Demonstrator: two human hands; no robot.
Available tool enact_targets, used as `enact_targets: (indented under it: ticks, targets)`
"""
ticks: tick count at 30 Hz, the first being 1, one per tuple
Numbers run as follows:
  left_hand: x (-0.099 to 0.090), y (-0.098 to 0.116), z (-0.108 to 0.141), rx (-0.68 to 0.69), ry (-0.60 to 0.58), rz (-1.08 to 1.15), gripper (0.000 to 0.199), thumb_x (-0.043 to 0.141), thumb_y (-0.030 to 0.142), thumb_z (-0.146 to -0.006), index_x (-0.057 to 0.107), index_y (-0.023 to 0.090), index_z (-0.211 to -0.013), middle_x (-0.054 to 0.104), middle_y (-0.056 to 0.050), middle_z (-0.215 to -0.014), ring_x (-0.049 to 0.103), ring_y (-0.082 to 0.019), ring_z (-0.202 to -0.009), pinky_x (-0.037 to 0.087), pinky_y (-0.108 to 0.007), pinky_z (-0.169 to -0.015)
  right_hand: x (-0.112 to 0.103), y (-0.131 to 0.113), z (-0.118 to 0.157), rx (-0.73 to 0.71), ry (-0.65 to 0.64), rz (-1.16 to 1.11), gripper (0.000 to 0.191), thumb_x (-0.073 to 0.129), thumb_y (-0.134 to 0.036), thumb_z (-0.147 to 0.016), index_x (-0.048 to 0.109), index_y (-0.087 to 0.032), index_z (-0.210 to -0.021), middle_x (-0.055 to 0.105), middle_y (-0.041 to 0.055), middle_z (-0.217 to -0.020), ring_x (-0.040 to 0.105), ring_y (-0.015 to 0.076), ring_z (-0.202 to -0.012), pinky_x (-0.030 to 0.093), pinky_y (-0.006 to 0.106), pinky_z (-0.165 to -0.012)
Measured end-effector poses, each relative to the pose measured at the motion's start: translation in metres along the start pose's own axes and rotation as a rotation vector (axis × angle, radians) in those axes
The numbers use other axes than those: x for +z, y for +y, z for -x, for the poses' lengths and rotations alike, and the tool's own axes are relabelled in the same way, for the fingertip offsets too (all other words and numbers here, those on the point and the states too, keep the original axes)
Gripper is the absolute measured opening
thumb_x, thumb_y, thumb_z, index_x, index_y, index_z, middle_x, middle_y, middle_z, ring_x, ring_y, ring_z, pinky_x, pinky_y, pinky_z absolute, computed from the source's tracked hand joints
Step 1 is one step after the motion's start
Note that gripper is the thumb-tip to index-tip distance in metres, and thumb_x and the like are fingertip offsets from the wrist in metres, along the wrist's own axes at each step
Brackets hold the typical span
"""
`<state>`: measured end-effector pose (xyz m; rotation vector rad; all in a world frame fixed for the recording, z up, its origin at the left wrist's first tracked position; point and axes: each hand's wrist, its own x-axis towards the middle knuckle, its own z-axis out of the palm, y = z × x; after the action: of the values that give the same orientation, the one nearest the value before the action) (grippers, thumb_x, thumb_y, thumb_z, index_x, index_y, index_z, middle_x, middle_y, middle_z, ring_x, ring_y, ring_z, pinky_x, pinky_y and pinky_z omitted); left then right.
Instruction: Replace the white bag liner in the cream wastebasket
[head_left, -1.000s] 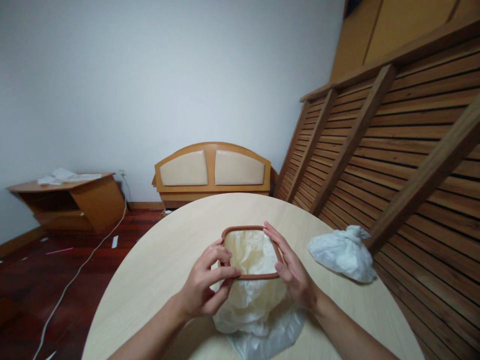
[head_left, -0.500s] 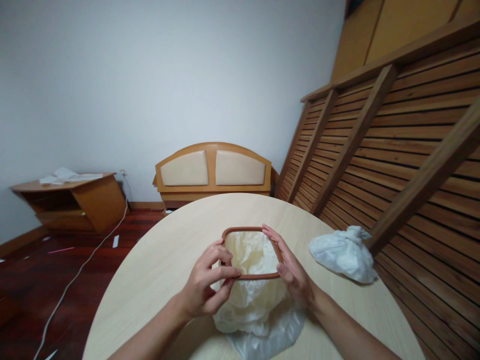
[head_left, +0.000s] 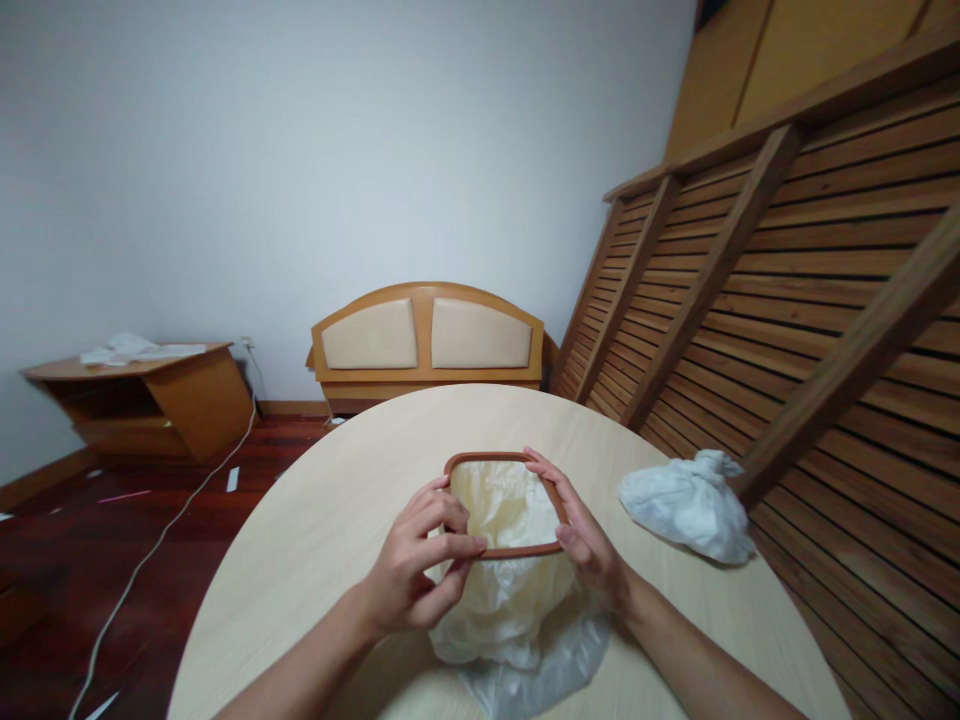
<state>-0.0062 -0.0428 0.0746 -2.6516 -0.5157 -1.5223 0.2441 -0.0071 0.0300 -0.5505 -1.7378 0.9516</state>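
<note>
While my left hand [head_left: 424, 545] pinches the brown rim [head_left: 491, 457] near-left and my right hand [head_left: 589, 550] holds its right side, the plastic bag [head_left: 510, 610] spreads beneath onto the table [head_left: 337, 520]. I'm probably seating the rim; next calls for even pressure.

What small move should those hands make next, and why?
I'd perhaps press the brown rim gently down: the left hand and right hand touch its opposite sides, and pale plastic shows inside and below it, which even pressure might help hold.
</note>
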Motion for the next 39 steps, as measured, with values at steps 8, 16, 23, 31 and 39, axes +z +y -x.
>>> enact_targets:
  ticks: [8, 16, 23, 31, 39]
  targets:
    - [0.0, 0.001, -0.001, -0.001, 0.01, 0.02, 0.026, 0.056, 0.008, -0.081, 0.066, 0.021, -0.102, 0.06, -0.001, -0.081, 0.059, -0.017, -0.082, 0.045, -0.047, -0.101, 0.003, -0.003, 0.0, 0.032, -0.004, -0.064, 0.065, 0.055, -0.066, -0.09, 0.043, -0.031, -0.144, 0.024, 0.0075, -0.166, 0.017, 0.0306, -0.155, 0.014, 0.053, -0.126]
    - [0.0, 0.003, -0.003, -0.001, 0.012, -0.014, 0.024, 0.057, 0.01, -0.081, 0.066, 0.023, -0.098, 0.062, 0.0, -0.077, 0.06, -0.017, -0.078, 0.045, -0.047, -0.101, 0.007, -0.007, 0.001, 0.095, 0.009, -0.13, 0.066, 0.055, -0.066, -0.087, 0.044, -0.031, -0.142, 0.021, 0.0045, -0.168, 0.015, 0.0291, -0.156, 0.013, 0.052, -0.126]
    - [0.0, 0.002, -0.004, 0.017, 0.012, -0.037, 0.022, 0.059, 0.013, -0.081, 0.067, 0.025, -0.098, 0.065, 0.0, -0.076, 0.062, -0.017, -0.074, 0.046, -0.046, -0.101, 0.008, -0.008, -0.001, 0.108, 0.008, -0.121, 0.065, 0.055, -0.068, -0.086, 0.044, -0.032, -0.14, 0.021, 0.0036, -0.168, 0.013, 0.0274, -0.156, 0.011, 0.051, -0.126]
    - [-0.002, -0.001, -0.001, -0.106, -0.017, 0.06, 0.02, 0.055, 0.026, -0.092, 0.066, 0.022, -0.109, 0.068, -0.009, -0.102, 0.064, -0.024, -0.1, 0.046, -0.048, -0.102, 0.004, -0.004, -0.004, 0.055, -0.003, -0.12, 0.062, 0.059, -0.066, -0.086, 0.049, -0.033, -0.137, 0.028, 0.0059, -0.166, 0.021, 0.0312, -0.154, 0.013, 0.055, -0.125]
    - [0.006, -0.012, 0.01, -0.45, 0.012, 0.224, 0.066, 0.057, 0.05, -0.096, 0.034, 0.025, -0.153, 0.036, -0.017, -0.16, 0.033, -0.035, -0.149, 0.027, -0.059, -0.121, 0.001, -0.003, -0.004, 0.072, -0.026, -0.118, 0.064, 0.059, -0.065, -0.086, 0.048, -0.031, -0.14, 0.027, 0.0072, -0.166, 0.023, 0.0311, -0.154, 0.018, 0.053, -0.124]
